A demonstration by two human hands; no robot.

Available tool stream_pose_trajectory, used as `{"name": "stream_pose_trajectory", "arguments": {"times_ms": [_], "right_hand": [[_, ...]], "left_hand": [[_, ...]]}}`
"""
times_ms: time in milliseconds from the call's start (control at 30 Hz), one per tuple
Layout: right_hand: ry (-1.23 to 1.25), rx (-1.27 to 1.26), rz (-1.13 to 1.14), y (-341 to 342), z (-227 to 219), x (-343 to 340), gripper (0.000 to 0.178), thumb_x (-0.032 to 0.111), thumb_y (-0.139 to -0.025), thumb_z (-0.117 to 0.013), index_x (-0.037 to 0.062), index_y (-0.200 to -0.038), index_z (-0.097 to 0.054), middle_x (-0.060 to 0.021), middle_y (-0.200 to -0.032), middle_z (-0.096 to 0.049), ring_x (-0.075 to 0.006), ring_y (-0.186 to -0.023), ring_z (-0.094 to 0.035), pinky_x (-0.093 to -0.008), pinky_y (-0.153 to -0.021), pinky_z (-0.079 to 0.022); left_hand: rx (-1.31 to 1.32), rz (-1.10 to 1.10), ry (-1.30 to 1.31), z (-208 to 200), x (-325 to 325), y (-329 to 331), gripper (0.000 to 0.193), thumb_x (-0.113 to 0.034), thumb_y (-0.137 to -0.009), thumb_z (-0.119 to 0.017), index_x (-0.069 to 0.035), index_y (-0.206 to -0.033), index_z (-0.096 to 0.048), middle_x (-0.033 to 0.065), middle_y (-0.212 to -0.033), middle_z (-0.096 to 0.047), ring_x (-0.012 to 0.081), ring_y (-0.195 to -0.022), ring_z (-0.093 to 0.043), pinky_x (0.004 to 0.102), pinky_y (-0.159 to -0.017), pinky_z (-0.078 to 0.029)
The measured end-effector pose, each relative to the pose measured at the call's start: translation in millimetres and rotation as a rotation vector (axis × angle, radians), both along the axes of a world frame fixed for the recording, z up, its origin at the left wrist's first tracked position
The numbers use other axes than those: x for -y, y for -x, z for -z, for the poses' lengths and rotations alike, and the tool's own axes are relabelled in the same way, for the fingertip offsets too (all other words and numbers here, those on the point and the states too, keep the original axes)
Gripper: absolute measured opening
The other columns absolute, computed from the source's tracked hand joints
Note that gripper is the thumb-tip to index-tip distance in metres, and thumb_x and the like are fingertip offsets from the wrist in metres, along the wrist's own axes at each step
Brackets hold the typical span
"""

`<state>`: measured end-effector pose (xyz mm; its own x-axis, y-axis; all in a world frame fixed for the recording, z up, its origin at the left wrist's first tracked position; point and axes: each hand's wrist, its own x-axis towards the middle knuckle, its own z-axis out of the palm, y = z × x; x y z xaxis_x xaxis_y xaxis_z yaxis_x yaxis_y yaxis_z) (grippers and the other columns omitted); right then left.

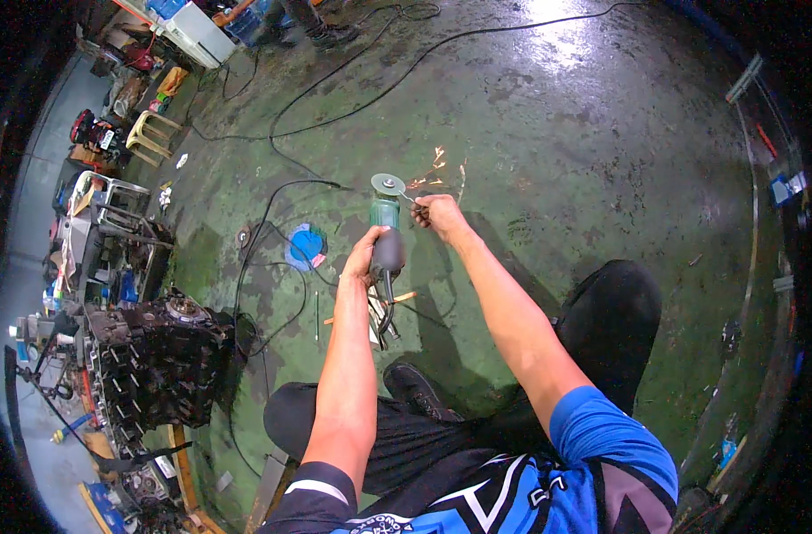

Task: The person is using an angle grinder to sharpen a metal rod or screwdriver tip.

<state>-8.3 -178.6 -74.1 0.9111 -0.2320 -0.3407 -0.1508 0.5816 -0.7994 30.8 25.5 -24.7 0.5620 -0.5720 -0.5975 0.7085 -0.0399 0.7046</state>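
My left hand (pixel 362 253) is wrapped round the dark rear body of a green angle grinder (pixel 385 214), which points away from me with its round disc (pixel 388 184) at the far end. Close by on the right, my right hand (pixel 436 215) is closed in a pinch on a thin metal piece (pixel 410 198). The tip of that piece meets the right edge of the disc. Orange sparks (pixel 434 164) fly from there, away and to the right. What kind of part it is, I cannot make out, as my fingers cover most of it.
A dark engine block (pixel 157 365) stands to my left. On the green floor (pixel 548 160) lie black cables (pixel 277 133), a blue round item (pixel 306 242) and thin strips (pixel 375 311) below the grinder. Plastic stools (pixel 152 135) line the left side. Another person's legs (pixel 312 22) show far off.
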Motion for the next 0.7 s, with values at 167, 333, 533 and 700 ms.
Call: {"name": "stream_pose_trajectory", "arguments": {"times_ms": [167, 333, 533, 700], "right_hand": [[-0.05, -0.04, -0.022, -1, -1, 0, 0.021, 0.016, -0.099, -0.053, 0.0006, -0.09, -0.064, -0.0085, -0.079, -0.065, -0.016, -0.065, -0.057, -0.029, -0.059, -0.045], [-0.137, -0.044, -0.013, 1, -3, -1, 0.021, 0.016, -0.099, -0.053, 0.0007, -0.089, -0.064, -0.0081, -0.079, -0.064, -0.0157, -0.065, -0.057, -0.0286, -0.059, -0.045], [-0.015, -0.044, -0.005, 0, -3, -2, 0.023, 0.017, -0.097, -0.054, -0.0001, -0.086, -0.064, -0.0081, -0.077, -0.065, -0.0158, -0.064, -0.058, -0.0291, -0.058, -0.046], [0.852, -0.056, 0.092, 2, -6, -4, 0.024, 0.018, -0.092, -0.058, -0.0016, -0.082, -0.069, -0.0194, -0.076, -0.069, -0.0364, -0.073, -0.067, -0.0456, -0.07, -0.054]], "left_hand": [[0.016, 0.012, -0.017, 4, -3, -2, 0.045, -0.039, -0.085, -0.067, -0.001, -0.108, -0.061, 0.0121, -0.087, -0.068, 0.0246, -0.067, -0.067, 0.0375, -0.062, -0.057], [0.014, 0.019, -0.014, 4, -4, -2, 0.045, -0.039, -0.085, -0.067, -0.001, -0.107, -0.062, 0.0119, -0.086, -0.069, 0.0252, -0.067, -0.068, 0.0379, -0.063, -0.057], [0.002, 0.019, -0.025, 1, -4, -2, 0.046, -0.04, -0.085, -0.067, 0.0, -0.107, -0.062, 0.0123, -0.087, -0.069, 0.0257, -0.066, -0.068, 0.0384, -0.062, -0.057], [0.005, 0.019, -0.019, 1, 4, 0, 0.046, -0.04, -0.085, -0.067, 0.0, -0.107, -0.062, 0.0125, -0.086, -0.069, 0.0259, -0.065, -0.068, 0.0383, -0.06, -0.057]]}}
